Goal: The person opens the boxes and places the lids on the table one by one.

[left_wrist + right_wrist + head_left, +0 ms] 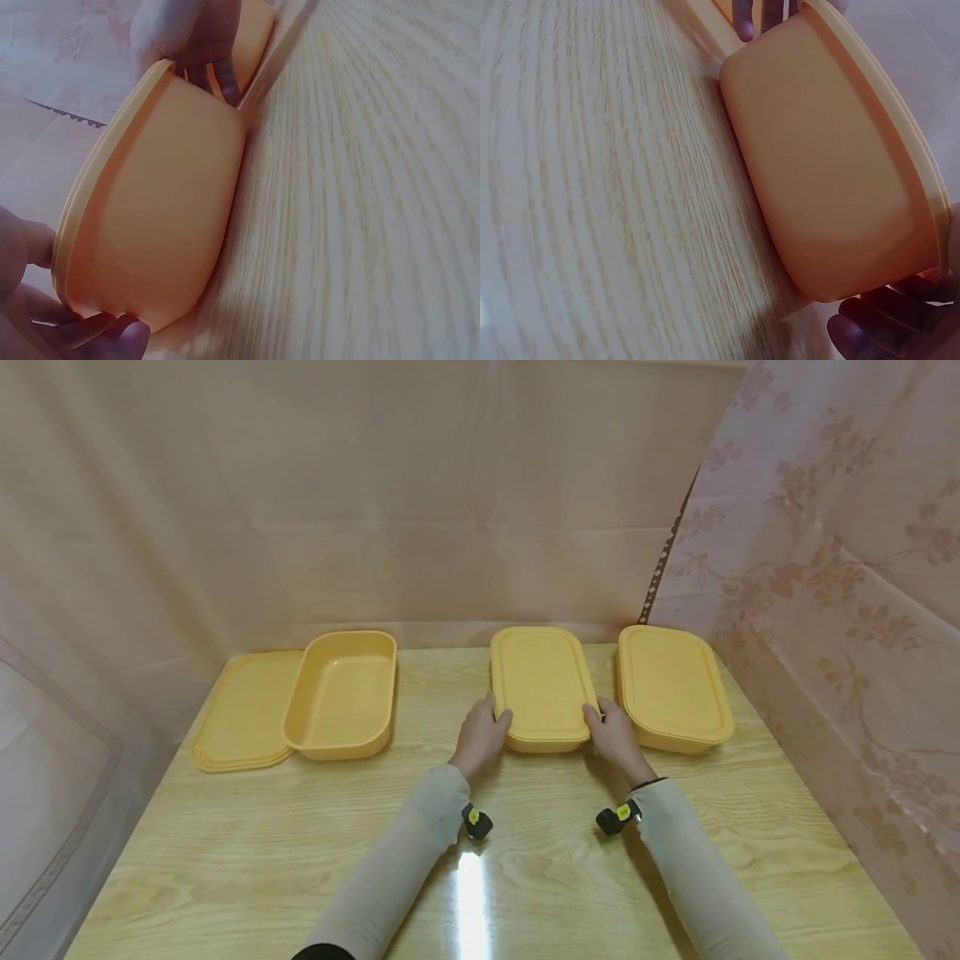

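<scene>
A yellow lidded food container point(543, 681) sits toward the back of the table, between my two hands. My left hand point(481, 734) grips its left side, thumb over the lid's edge and fingers against the side wall. On the opposite side my right hand point(612, 735) holds it the same way. In the left wrist view the container's front wall point(161, 187) faces the camera, with its base at the tabletop. The right wrist view shows that wall point(817, 157) too, with curled fingers point(885, 315) at the near corner.
A second lidded container point(672, 685) stands just right of my right hand. To the left, an uncovered container point(345, 693) rests partly against or over a loose yellow lid point(247, 710). Curtains point(450, 510) hang behind the wooden table point(540, 877).
</scene>
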`<state>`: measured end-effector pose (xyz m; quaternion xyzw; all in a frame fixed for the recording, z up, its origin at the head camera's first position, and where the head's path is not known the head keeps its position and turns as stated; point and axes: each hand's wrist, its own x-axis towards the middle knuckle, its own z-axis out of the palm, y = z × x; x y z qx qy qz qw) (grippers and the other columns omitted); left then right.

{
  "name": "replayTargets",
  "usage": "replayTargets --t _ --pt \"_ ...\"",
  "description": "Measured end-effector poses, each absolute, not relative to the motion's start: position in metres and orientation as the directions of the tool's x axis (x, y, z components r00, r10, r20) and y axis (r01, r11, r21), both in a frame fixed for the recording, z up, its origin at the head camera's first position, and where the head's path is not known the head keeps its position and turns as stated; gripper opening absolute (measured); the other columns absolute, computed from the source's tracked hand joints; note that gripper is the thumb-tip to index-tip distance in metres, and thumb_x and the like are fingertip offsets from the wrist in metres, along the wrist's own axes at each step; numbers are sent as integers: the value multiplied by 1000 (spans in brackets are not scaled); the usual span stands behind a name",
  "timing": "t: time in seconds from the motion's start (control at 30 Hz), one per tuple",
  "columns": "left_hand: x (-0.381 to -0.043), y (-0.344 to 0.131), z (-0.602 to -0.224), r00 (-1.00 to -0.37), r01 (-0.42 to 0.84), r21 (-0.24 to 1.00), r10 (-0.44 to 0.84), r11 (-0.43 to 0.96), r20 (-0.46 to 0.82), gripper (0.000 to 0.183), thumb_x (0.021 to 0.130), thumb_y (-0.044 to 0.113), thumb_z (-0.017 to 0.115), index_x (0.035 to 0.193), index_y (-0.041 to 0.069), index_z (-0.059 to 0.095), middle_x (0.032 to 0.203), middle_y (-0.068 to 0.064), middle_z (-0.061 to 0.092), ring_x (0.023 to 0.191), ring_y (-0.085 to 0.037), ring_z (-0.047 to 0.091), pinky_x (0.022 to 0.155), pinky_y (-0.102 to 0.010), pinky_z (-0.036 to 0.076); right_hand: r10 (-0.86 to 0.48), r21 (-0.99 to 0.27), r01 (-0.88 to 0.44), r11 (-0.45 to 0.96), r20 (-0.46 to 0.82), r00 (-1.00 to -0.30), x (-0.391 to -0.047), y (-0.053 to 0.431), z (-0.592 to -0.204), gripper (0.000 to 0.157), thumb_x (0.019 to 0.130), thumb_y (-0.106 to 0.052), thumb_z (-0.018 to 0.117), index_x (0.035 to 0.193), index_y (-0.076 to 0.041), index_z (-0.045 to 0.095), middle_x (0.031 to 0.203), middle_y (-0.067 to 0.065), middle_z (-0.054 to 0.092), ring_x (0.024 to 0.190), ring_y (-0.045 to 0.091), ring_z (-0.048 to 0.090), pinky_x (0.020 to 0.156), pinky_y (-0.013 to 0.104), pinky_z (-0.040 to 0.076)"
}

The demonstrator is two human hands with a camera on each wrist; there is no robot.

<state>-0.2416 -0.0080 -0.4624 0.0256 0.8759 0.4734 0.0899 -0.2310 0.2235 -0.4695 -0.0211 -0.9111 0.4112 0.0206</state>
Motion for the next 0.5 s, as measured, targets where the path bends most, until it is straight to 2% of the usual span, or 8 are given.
replayTargets --t 0.23,0.5 --pt "-240 -10 -459 -992 19 792 110 611 -62 59 100 32 52 148 2 37 138 -21 52 129 -34 51 111 -46 40 61 -749 23 662 23 -998 -232 223 -472 53 105 -28 36 143 7 41 126 28 56 106 34 57 88 43 49" --pt "-242 -8 -456 -991 106 720 134 686 18 62 99 31 55 148 -1 36 145 -20 45 134 -34 45 113 -43 38 64 -755 16 655 35 -997 -233 224 -475 51 104 -27 36 141 9 41 134 30 50 114 38 54 96 49 47"
